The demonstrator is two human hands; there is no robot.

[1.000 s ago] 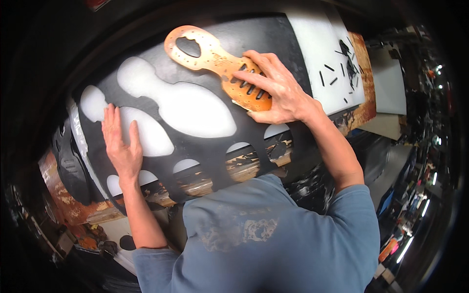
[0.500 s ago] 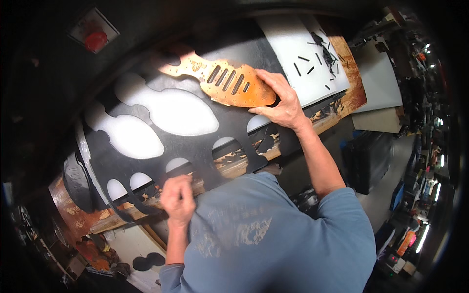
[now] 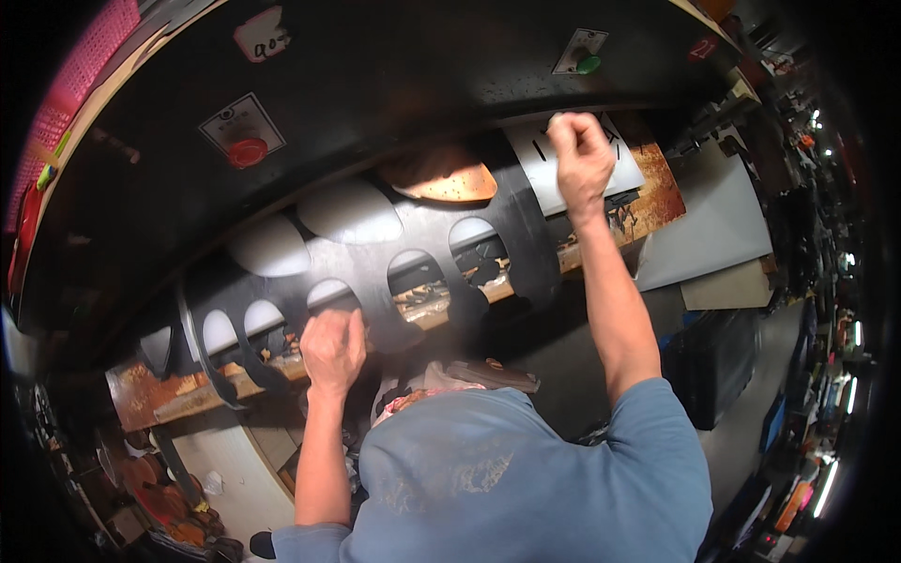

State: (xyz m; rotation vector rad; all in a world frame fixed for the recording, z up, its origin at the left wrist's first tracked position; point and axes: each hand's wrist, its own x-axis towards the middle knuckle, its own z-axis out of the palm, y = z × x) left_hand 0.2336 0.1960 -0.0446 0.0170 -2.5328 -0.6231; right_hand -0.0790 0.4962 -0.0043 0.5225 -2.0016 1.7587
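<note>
My left hand [image 3: 333,352] is curled into a fist at the near edge of a black sheet [image 3: 361,272], its thumb pointing up; nothing shows in it. My right hand [image 3: 584,161] is raised over a white board [image 3: 537,178], fingers closed, with nothing visible in them. An orange-brown, slotted cutting die [image 3: 460,183] lies on the black sheet, left of my right hand and apart from it. Its far part is hidden in shadow beneath the black machine beam [image 3: 394,80]. Large sole-like cutouts and several rounded notches in the sheet show white board underneath.
The beam carries a red button [image 3: 247,152] at left and a green button [image 3: 588,64] at right. Small black offcuts lie on the white board. A wooden bench edge [image 3: 263,375] runs below the sheet. Pale panels [image 3: 709,220] and a dark box [image 3: 709,366] stand at right.
My right hand has let go of the cutting die and moved up and right, closing its fingers. The view has shifted, bringing more of the beam in. My left hand stays closed near the sheet edge.
</note>
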